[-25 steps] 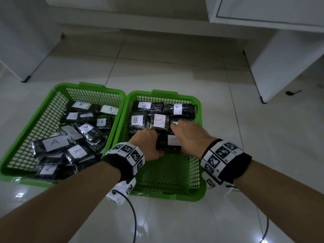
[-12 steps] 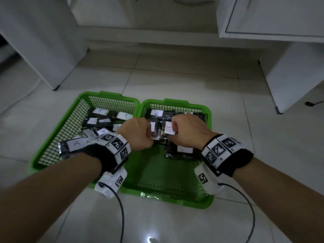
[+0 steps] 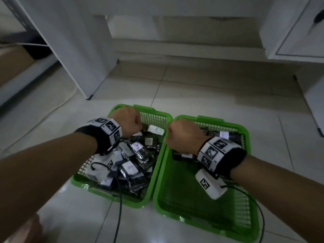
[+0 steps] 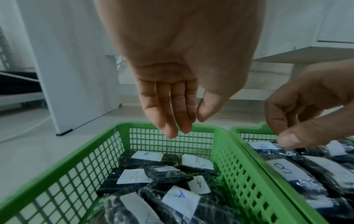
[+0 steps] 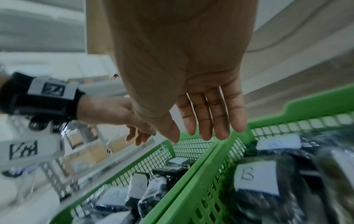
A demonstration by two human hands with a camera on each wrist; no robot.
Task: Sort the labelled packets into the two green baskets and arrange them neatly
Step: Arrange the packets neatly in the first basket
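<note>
Two green baskets sit side by side on the tiled floor, their long walls touching. The left basket [image 3: 121,193] holds a loose heap of dark packets marked A [image 4: 181,197], several overlapping and tilted. The right basket [image 3: 201,213] holds packets marked B [image 5: 256,177] gathered at its far end, while its near half shows bare mesh.

Both hands hang in the air above the far ends of the baskets and hold nothing. The left hand [image 3: 128,121] hovers over the far wall of the left basket, its fingers [image 4: 168,106] hanging down loosely together, clear of the A packets below. The right hand [image 3: 184,135] hovers over the seam between the two baskets, just above the B packets, its fingers [image 5: 208,115] straight and relaxed. The two hands are near each other but not touching.
</note>
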